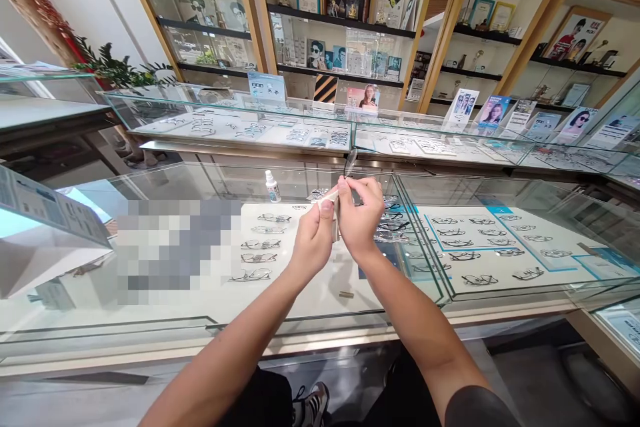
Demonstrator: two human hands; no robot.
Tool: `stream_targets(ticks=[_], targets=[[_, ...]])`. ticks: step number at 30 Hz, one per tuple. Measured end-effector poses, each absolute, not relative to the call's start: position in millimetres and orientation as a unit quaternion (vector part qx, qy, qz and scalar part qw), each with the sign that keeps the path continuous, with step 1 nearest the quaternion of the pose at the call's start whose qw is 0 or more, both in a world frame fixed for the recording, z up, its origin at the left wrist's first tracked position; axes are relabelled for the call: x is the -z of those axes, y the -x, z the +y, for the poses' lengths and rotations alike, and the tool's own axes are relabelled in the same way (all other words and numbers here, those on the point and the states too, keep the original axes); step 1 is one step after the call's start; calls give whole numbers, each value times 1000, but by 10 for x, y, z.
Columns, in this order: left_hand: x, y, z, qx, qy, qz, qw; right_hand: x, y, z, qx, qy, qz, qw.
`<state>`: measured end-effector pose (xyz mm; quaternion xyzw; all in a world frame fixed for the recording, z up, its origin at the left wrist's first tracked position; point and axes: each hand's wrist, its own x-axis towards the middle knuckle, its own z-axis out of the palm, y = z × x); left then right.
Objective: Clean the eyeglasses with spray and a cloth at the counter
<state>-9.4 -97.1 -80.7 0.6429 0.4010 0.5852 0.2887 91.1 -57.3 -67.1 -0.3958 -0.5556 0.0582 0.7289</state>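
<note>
Both hands meet above the glass counter, fingers closed. My left hand [315, 235] pinches a pale cloth [330, 199] that is folded between the two hands. My right hand [362, 212] grips a pair of glasses [351, 161]; one lens sticks up above the fingertips, and the rest of the frame is hidden by the hands and cloth. A small white spray bottle [273, 187] stands upright on the counter, to the left of and beyond my hands.
Under the counter glass [320, 310] lie rows of eyeglasses [260, 257], with more frames [480, 279] to the right. A folded display card [50, 220] stands at the left. Across the aisle is another glass display case [240, 117] with upright advertising cards [267, 88].
</note>
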Motion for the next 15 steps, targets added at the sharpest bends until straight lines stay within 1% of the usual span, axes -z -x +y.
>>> stream_targets(ticks=[3,5,8,10,12,15], targets=[[804,307,-959,-527,-677,426,288,617,-1003,-481,-129,386,-542,735],[791,492,-950,-477,-693,456,291,597,-1105,-411,-218,363,-543,726],[773,808,-926,-410,-708,497,290,590,-1291,-344,-363,324,-545,683],[783,1044,-886,-348,-711,538,289,584,-1422,-337,-437,302,-546,648],[830,1307,-814,-298,-706,587,262,562,-1545,-349,-493,275,-547,618],[984,1743,-640,-227,-699,647,203,488,-1699,-374,-533,250,-559,584]])
